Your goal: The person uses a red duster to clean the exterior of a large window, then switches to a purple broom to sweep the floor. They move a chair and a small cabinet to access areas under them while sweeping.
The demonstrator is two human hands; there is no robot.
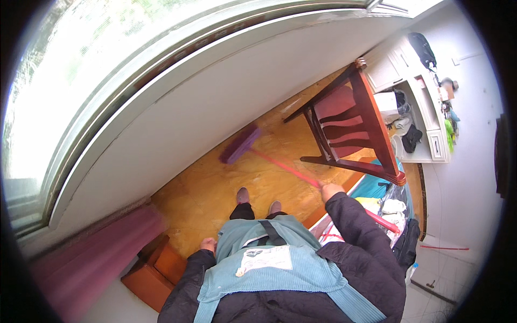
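Note:
My right hand (332, 192) grips the red handle (284, 166) of a broom, well up its length. The handle slants down to a purple broom head (240, 144), whose bristles sit on the floor close to the foot of the white wall. Behind my hand the upper end of the handle passes under my dark sleeve and shows again above a bed. At my side, by the teal corduroy apron (278, 226), hangs my left hand (209, 244), curled, with nothing visible in it.
A reddish wooden chair (343, 125) stands right of the broom. Clothes and bags lie on the bed (373, 189) at my right. A white cabinet (422, 117) is beyond. At left are a pink curtain (105, 254), a wooden cabinet (155, 274) and a window (101, 72).

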